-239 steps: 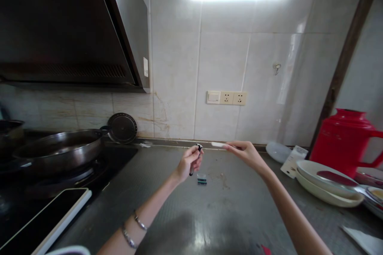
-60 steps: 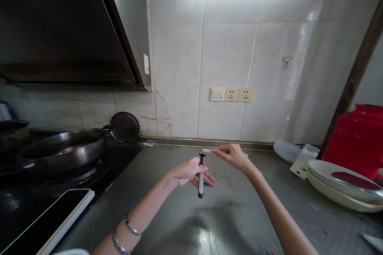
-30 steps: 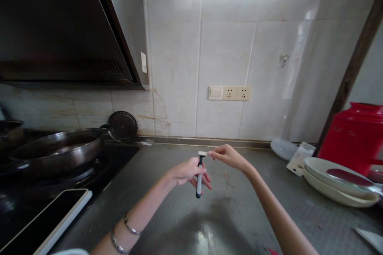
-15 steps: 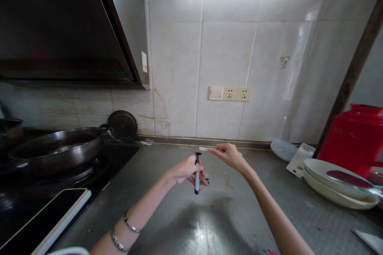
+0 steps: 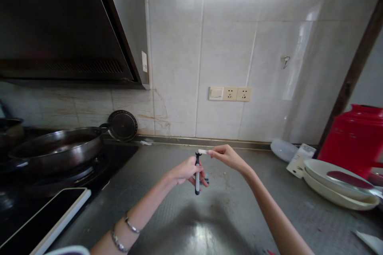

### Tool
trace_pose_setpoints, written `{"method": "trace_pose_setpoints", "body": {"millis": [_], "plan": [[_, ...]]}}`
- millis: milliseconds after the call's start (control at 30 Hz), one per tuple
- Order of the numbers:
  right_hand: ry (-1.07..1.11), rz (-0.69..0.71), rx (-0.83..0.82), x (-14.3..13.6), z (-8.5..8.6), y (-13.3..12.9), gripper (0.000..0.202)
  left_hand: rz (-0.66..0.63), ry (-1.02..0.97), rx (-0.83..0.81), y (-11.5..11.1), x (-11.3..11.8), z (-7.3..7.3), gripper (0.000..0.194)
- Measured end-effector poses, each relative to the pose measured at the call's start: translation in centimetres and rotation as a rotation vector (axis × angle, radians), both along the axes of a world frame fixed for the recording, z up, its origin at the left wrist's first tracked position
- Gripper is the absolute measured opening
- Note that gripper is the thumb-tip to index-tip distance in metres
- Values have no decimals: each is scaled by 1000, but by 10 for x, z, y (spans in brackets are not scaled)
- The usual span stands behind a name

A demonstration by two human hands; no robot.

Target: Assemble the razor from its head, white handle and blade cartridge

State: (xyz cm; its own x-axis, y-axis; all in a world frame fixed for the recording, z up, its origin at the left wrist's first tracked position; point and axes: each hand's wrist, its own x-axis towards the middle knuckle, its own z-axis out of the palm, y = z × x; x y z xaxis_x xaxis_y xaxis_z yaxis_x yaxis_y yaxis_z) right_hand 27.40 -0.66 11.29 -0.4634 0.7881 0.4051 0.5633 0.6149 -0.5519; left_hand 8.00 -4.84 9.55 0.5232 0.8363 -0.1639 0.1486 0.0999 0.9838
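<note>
My left hand (image 5: 190, 170) is closed around a slim grey-and-black handle (image 5: 197, 181), held upright above the counter. The handle ends at the top in a small forked black head, like a razor's. A small dark piece (image 5: 205, 181) shows by the fingers of the same hand; its kind cannot be made out. Pinched in my right hand (image 5: 226, 155) is a short, thin white stick (image 5: 204, 152). Its left tip meets or nearly meets the forked head; contact is hard to tell.
At left, a metal pan (image 5: 60, 147) sits on the stove, and a phone (image 5: 44, 221) lies in front. To the right are stacked oval dishes (image 5: 332, 191), a white card (image 5: 301, 160), a clear lid (image 5: 284, 150) and a red jug (image 5: 348, 139). Behind the counter (image 5: 167, 211) stands a tiled wall.
The white stick in my right hand has shifted slightly left and down, closer to the forked head. My left hand and the handle have hardly moved.
</note>
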Motion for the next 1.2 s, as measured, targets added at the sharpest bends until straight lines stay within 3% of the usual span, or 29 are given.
{"method": "trace_pose_setpoints", "body": {"millis": [200, 333, 500, 700, 900, 1000, 1100, 1200], "plan": [[-1, -212, 81, -1, -7, 4, 53, 72, 6, 25, 2, 0, -1, 21], [1, -79, 12, -1, -8, 4, 52, 49, -6, 21, 3, -1, -2, 19], [36, -219, 51, 4, -7, 6, 51, 12, -35, 21, 3, -1, -2, 23], [56, 34, -67, 4, -7, 5, 51, 8, -37, 28, 6, -1, -5, 27], [2, -192, 11, 2, -14, 10, 52, -15, -36, 50, 7, -4, -5, 29], [8, -286, 41, 5, -16, 12, 51, -100, -66, 64, 4, -5, -1, 27], [46, -232, 0, 7, -9, 9, 52, -136, -90, 142, 3, -5, 2, 26], [93, -163, -55, 8, 8, -3, 53, -60, -93, 323, 6, -7, 4, 26]]}}
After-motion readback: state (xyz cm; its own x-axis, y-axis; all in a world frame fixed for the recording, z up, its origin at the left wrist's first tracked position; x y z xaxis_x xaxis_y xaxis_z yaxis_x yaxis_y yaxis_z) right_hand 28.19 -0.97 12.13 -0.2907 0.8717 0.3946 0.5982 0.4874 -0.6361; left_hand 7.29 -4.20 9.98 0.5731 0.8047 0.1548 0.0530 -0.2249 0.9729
